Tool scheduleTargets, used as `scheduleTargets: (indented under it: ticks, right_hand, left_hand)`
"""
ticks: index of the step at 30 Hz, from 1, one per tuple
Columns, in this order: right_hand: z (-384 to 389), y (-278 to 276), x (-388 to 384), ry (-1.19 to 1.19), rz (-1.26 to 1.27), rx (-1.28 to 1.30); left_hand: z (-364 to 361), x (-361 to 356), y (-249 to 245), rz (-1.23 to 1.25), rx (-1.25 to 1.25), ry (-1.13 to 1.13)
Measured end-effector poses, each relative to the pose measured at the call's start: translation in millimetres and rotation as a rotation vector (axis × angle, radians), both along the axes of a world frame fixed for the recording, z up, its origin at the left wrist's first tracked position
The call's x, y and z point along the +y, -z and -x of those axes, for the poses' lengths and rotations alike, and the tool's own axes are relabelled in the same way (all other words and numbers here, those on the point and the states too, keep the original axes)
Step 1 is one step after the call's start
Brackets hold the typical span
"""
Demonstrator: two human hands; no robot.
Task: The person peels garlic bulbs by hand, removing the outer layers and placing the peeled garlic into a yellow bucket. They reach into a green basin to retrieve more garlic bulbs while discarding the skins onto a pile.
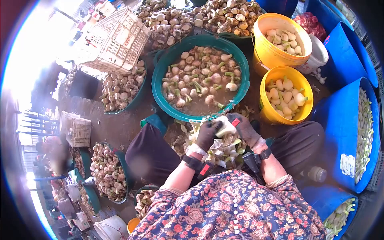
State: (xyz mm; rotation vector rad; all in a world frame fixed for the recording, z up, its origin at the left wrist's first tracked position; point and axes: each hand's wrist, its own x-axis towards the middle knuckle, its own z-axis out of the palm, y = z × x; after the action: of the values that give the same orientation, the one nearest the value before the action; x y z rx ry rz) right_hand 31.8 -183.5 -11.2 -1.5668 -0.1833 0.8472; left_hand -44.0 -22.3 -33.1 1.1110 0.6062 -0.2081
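Observation:
Both of my hands wear dark gloves and meet above my lap, just in front of the green tub's rim. My left hand is closed around a whitish garlic bulb. On the bulb's other side, my right hand is closed with its fingers curled in; a small red patch shows at them, and I cannot tell what they grip. Below lies a heap of pale peeled skins and leaves. The green tub holds unpeeled garlic bulbs floating in murky water.
At right stand two yellow buckets of peeled white bulbs. Blue barrels lie tipped beyond them, two showing green-stemmed bulbs. Tubs of dirty bulbs stand at left and at the back. A white crate rests on one tub.

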Motion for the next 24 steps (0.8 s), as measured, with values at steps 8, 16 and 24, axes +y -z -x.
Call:
scheduleTargets:
  ticks: [8, 16, 24]
  right_hand:
    - [5.4, -31.6, 6.7, -0.115, 0.078, -1.044]
    - [-8.1, 23.7, 6.2, 0.49, -0.214, 0.335]
    - [-37.9, 59.0, -9.0, 0.854, -0.658, 0.769]
  left_hand:
    - [7.5, 28.0, -5.8, -0.612, -0.384, 0.238]
    - [23.8, 32.0, -39.5, -0.044, -0.13, 0.016]
    - [59.8, 101.9, -75.1, 0.066, -0.142, 0.021]
